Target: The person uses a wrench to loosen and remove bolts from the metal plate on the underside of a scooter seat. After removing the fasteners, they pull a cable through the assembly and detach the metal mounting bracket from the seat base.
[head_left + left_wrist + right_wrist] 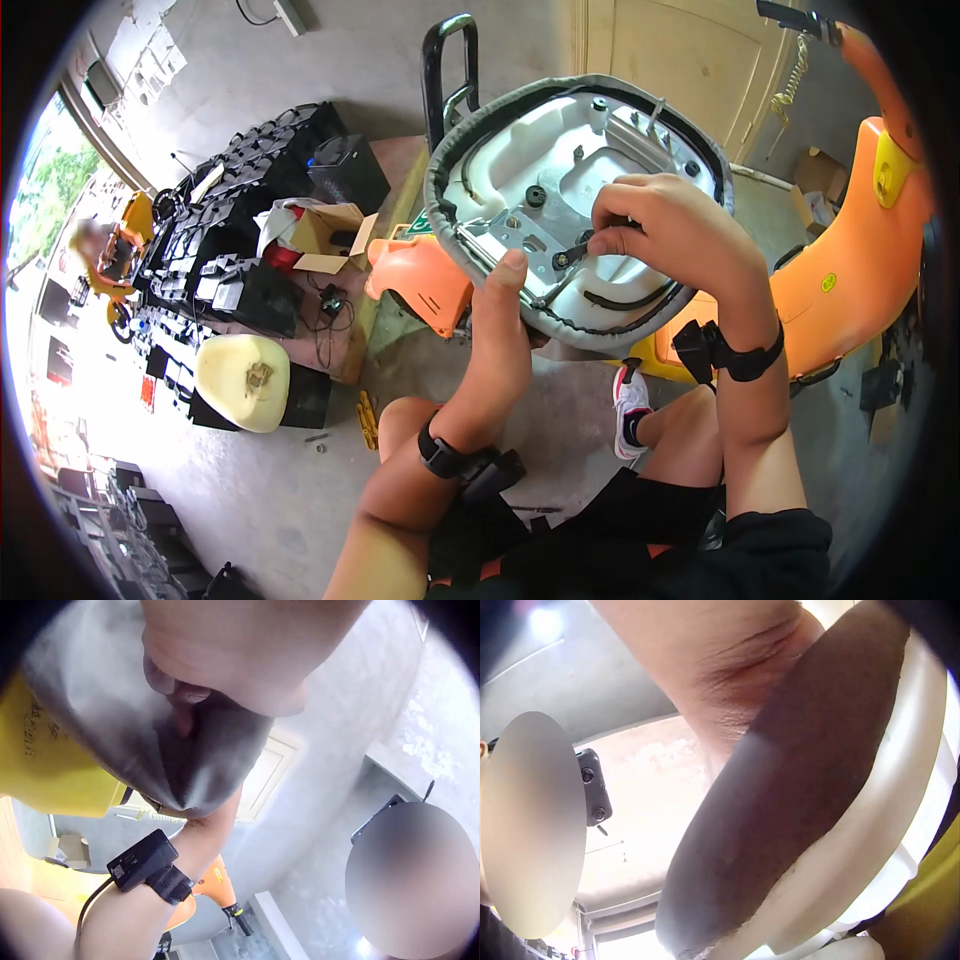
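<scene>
A scooter seat [560, 160] is tipped up with its pale plastic underside facing me and a grey cover around its rim. My left hand [503, 310] grips the near left edge, thumb over the rim and fingers beneath. In the left wrist view, those fingers curl against the dark seat cover [112, 697]. Over the underside, my right hand [680, 225] pinches a small dark piece [570, 257] between thumb and forefinger, by a metal plate [530, 235] with round black studs. What exactly that piece is, I cannot tell. In the right wrist view, the seat cover [780, 787] hides the fingers.
An orange scooter body [840, 270] stands on the right. To the left are rows of black batteries [250, 160], an open cardboard box [335, 235] and a cream foam seat pad [243, 375]. A yellow tool [367, 420] lies on the floor. Another person is far left.
</scene>
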Tool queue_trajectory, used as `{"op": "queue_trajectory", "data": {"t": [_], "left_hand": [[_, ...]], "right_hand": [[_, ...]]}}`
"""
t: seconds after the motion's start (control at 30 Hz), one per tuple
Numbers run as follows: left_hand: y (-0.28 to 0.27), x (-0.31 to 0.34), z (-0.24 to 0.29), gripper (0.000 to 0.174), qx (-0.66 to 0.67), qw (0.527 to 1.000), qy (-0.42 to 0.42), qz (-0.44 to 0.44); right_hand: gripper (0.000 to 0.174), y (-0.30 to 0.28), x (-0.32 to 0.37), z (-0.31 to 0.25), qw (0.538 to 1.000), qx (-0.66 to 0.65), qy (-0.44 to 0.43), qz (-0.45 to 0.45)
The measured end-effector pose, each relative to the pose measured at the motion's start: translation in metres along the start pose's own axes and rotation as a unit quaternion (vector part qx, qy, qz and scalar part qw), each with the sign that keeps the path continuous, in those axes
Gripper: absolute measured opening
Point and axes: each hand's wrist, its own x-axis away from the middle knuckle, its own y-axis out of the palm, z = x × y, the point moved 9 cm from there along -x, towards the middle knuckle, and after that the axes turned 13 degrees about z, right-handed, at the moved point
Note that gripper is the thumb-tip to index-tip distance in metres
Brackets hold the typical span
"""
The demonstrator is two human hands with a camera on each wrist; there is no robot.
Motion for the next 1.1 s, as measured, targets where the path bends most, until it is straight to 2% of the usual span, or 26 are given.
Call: {"op": "queue_trajectory", "data": {"t": [0.13,0.2,0.47,0.53,0.63,0.73,0.83,0.9,1.1], "left_hand": [[0.002,0.002,-0.002,0.055,0.033,0.999,0.008,0.011],[0.003,0.008,-0.004,0.055,-0.009,1.000,0.000,0.006],[0.010,0.018,-0.014,0.061,-0.030,0.998,0.028,0.050],[0.009,0.017,-0.013,0.062,-0.029,0.997,0.036,0.055],[0.011,0.017,-0.009,0.062,-0.016,0.998,0.028,0.044],[0.007,0.015,-0.011,0.062,-0.010,0.998,0.014,0.058],[0.007,0.014,-0.012,0.061,0.000,0.999,0.027,0.045],[0.006,0.016,-0.013,0.061,-0.014,0.998,-0.005,0.059],[0.007,0.015,-0.011,0.064,-0.001,0.999,-0.003,0.053]], "right_hand": [[0.028,0.003,0.005,0.003,1.000,0.013,0.004,0.021],[0.027,0.002,0.005,0.006,1.000,-0.002,0.012,0.028],[0.026,-0.004,0.005,0.015,0.998,-0.020,0.009,0.057],[0.027,-0.002,0.002,0.019,0.997,-0.027,0.064,0.031],[0.029,-0.007,0.001,0.016,0.998,-0.032,0.019,0.057],[0.031,-0.006,0.001,0.012,1.000,-0.005,0.005,0.026],[0.031,-0.005,0.002,0.010,0.999,-0.002,-0.009,0.035],[0.030,-0.003,0.003,0.012,1.000,0.002,0.002,0.027],[0.031,-0.003,0.007,0.013,0.999,0.018,0.030,0.017]]}}
